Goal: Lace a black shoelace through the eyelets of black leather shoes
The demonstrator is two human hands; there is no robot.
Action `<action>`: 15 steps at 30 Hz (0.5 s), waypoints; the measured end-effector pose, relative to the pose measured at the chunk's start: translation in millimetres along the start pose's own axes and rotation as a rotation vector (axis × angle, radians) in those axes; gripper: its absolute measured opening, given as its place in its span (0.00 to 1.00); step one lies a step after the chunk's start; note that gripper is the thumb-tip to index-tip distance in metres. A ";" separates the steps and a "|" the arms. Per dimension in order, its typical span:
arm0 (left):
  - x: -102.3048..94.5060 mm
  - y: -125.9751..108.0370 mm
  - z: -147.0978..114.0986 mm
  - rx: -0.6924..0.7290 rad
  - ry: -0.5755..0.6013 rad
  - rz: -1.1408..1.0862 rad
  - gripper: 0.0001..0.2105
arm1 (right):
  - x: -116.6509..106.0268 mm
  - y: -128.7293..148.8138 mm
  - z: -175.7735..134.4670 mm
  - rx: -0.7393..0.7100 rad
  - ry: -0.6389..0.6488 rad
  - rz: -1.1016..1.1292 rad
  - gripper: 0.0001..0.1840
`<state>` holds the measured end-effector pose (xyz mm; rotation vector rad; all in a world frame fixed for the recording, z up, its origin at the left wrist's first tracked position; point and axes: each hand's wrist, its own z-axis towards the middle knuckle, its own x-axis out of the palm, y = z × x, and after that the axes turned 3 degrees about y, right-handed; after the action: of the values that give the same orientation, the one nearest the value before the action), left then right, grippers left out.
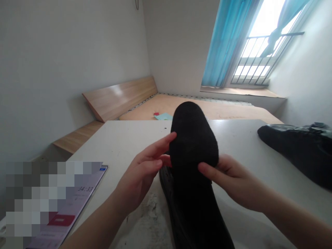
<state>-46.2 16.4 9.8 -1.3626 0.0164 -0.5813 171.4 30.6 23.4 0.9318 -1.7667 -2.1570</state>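
A black insole (192, 138) with a finely ribbed surface stands up in front of me, its rounded end at the top. My right hand (230, 178) pinches its lower right edge, thumb on the near face and fingers behind. On the left edge, my left hand (145, 173) has its index fingertip on the near face, with another finger partly hidden behind. Below the insole, a black shoe (199, 218) lies lengthwise on the white table (124, 138). The insole covers part of the shoe, and its lower end blends into the dark there.
Another black shoe (295, 148) lies at the table's right edge. A device with a lit screen (83, 193) is at the left, partly pixelated. Beyond the table are a bed (228, 110), a wooden headboard (124, 97), a blue curtain (225, 45) and a barred window (255, 65).
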 end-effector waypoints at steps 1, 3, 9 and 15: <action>-0.5 -1.0 1.0 0.014 0.006 -0.023 0.23 | -1.6 3.3 -0.6 -0.001 -0.045 0.083 0.19; -1.5 -1.5 2.3 0.029 0.008 -0.001 0.24 | -10.5 11.1 -3.1 -0.023 -0.131 0.219 0.20; 2.9 1.9 -1.7 -0.026 0.023 0.415 0.10 | -57.2 18.3 -14.8 0.095 -0.142 0.438 0.16; 10.0 -1.5 -5.5 0.023 0.100 0.696 0.15 | -59.6 -0.5 -2.3 0.443 0.650 0.059 0.12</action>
<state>-40.0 7.2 13.1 -1.2035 0.5425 -0.0591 219.4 60.1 43.0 1.4455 -1.8840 -1.2126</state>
